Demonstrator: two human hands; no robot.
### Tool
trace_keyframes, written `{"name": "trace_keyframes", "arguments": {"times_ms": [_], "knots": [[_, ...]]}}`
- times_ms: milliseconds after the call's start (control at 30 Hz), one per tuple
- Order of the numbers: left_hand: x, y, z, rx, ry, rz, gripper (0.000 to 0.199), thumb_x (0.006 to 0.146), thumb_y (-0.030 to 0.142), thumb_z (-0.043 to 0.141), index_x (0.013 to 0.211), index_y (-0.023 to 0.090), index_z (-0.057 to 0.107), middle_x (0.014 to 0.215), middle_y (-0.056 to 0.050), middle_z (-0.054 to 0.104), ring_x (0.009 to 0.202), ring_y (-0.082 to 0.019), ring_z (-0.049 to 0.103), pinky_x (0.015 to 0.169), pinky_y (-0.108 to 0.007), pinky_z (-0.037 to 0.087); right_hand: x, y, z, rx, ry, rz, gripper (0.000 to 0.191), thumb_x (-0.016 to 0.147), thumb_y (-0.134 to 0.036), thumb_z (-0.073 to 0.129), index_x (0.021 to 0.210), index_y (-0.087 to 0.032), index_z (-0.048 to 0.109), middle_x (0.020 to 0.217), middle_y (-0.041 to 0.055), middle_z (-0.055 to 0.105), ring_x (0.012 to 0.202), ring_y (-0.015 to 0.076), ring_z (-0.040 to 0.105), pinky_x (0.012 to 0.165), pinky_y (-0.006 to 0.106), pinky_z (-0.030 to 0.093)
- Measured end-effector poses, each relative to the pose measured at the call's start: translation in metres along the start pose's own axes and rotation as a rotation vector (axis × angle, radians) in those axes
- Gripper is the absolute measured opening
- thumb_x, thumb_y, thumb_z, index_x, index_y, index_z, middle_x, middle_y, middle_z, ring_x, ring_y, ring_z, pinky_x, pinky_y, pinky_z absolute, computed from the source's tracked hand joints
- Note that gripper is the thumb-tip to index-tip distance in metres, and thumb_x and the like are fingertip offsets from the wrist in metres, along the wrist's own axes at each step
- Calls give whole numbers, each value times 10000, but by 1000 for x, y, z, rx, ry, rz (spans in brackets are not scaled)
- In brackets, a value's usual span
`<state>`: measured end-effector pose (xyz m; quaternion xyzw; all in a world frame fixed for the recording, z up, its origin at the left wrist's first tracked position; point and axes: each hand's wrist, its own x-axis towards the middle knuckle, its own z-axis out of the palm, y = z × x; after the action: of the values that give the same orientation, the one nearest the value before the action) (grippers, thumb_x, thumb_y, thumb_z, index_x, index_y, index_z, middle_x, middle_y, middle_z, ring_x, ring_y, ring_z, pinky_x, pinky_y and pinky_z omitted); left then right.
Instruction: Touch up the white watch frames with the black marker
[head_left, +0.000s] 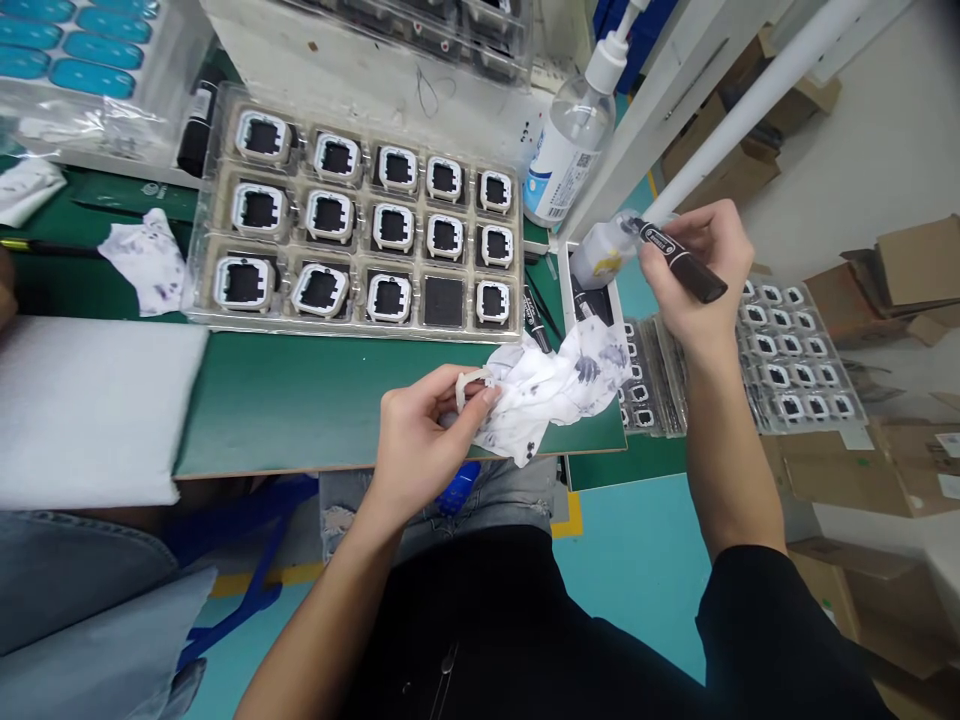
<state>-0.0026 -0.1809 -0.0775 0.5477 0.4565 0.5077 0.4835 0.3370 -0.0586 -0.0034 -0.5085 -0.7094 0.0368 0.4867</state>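
My left hand [420, 435] pinches a small white watch-case frame [463, 385] between thumb and fingers, above the front edge of the green table. Right beside those fingertips lies a crumpled white cloth [559, 385] with dark ink stains. My right hand [705, 275] is closed round a black marker pen [686, 265], raised at the right. The marker's front end is close to a small translucent bottle [596, 257]; whether they touch I cannot tell. A clear plastic tray [352, 327] holds several similar white frames, and one front-row compartment shows only its dark bottom.
A pump bottle [562, 150] stands behind the tray's right end. Another marker [535, 320] lies beside the cloth. White foam sheet [90, 410] covers the table's left side, near another person's hand [6, 290]. Stacked trays [795, 350] and cardboard boxes [847, 470] stand at the right.
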Motion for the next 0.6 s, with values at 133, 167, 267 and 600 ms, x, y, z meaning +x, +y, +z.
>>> {"name": "trace_keyframes", "arguments": {"times_ms": [133,167,267,600], "knots": [[0,0,0,-4,-4,-6,148,992,337,858,979,189,857,798,-17,753,686,-141,620,616,-247,503,2,2,-2,-2,-9,3,236,919,-406,898,1001,-351,684,836,-55,740,722,168,633,668,407,434],[0,0,0,-4,-5,-6,146,993,334,855,980,189,857,797,-16,752,685,-140,620,616,-247,502,3,1,-2,-2,-9,11,251,915,-422,904,1000,-347,681,840,-53,744,715,165,642,662,408,437],[0,-1,0,-1,0,-5,138,991,330,859,980,193,856,808,-16,751,693,-141,624,625,-251,500,0,-5,0,71,51,68,313,880,-465,935,986,-347,666,828,-42,758,696,169,663,644,410,470],[0,-1,0,3,15,19,101,987,296,871,980,196,865,807,-4,756,694,-129,618,620,-234,501,-55,-44,19,682,135,495,494,865,-552,863,805,-326,429,609,-97,631,440,150,472,430,346,366]]}}
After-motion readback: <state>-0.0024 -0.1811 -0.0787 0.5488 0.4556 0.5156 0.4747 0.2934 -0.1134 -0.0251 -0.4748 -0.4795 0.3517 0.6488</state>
